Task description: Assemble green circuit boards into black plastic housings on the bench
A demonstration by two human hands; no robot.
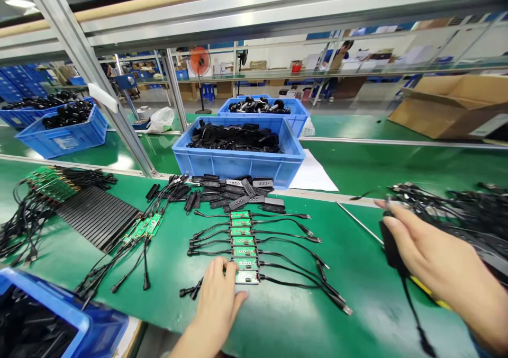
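Note:
A column of small green circuit boards (243,241) in black housings lies mid-table, with black cables running out both sides. My left hand (216,294) rests at the left end of the nearest board, fingers lightly bent and thumb apart, with nothing visibly gripped. On the right, my right hand (428,247) is closed around a black plastic case (391,244) from which a black cable (415,307) hangs. The fingertips are slightly blurred. Just left of that case lies a thin metal rod (359,221). Something yellow and black shows partly under the right wrist.
Loose black covers (234,191) lie before a blue bin (238,162) of black parts. Stacked black housings (97,215) and wired boards (145,225) are at left. Another blue bin (83,321) is near left; a cable pile (448,209) lies right. A metal post (130,130) rises at the back.

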